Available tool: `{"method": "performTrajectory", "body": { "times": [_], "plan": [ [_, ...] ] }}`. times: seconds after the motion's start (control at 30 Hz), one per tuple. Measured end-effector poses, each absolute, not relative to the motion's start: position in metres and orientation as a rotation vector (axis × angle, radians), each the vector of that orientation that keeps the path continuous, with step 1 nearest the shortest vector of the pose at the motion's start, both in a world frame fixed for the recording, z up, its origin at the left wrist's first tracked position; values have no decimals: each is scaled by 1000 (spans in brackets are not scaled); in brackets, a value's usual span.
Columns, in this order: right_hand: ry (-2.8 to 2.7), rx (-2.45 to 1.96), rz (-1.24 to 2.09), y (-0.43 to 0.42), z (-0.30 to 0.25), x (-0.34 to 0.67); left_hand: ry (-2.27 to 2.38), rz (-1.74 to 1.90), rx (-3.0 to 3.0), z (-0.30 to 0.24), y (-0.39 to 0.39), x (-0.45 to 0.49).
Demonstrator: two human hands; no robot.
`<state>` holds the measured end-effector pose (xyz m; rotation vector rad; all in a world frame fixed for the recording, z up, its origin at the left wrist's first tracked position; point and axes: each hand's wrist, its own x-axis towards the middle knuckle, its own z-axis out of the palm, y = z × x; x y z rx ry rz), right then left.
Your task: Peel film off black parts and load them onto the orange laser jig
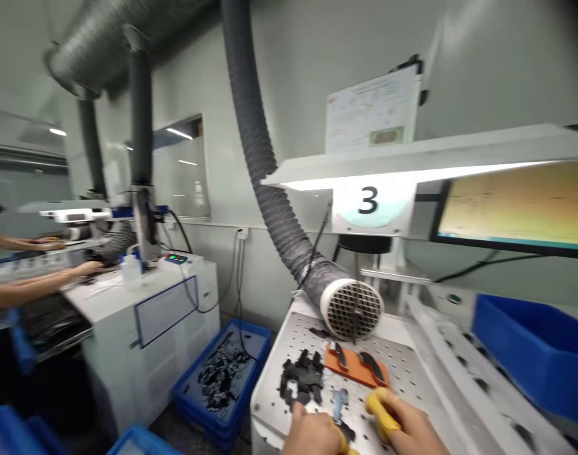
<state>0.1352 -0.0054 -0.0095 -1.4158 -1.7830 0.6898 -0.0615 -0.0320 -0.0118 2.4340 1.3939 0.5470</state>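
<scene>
Closest in, at the bottom edge, the left hand [312, 436] and right hand [407, 430] rest low on the perforated surface [403, 360], fingers curled and tipped in yellow caps. Blur hides whether either one grips anything. A small pale piece [339, 401] lies between them, just in front of a heap of dark parts [301, 382] and an orange fixture [358, 366] carrying two more. Parts this small probably want a fingertip pinch at the edges, one at a time, seated flat in the fixture. A ribbed extraction hose [353, 309] with a mesh mouth hangs just behind. Blue bins [227, 373] sit on the floor, and a monitor [521, 202] stands to the right under a sign marked 3 [367, 201]. A co-worker's arms [33, 284] reach over the next station.
</scene>
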Motion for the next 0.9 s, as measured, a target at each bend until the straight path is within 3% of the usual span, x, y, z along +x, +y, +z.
{"method": "performTrajectory", "body": {
  "times": [0.2, 0.57, 0.9],
  "plan": [
    [-1655, -1405, 734, -19, 1, 126, 1383, 921, 2424, -6, -30, -62],
    [-1658, -1427, 739, -24, 5, 127, 1828, 669, 2388, 16, -19, -29],
    [-1727, -1459, 638, -21, -3, 127, 1899, 458, 2431, 10, -1, -13]
  ]
}}
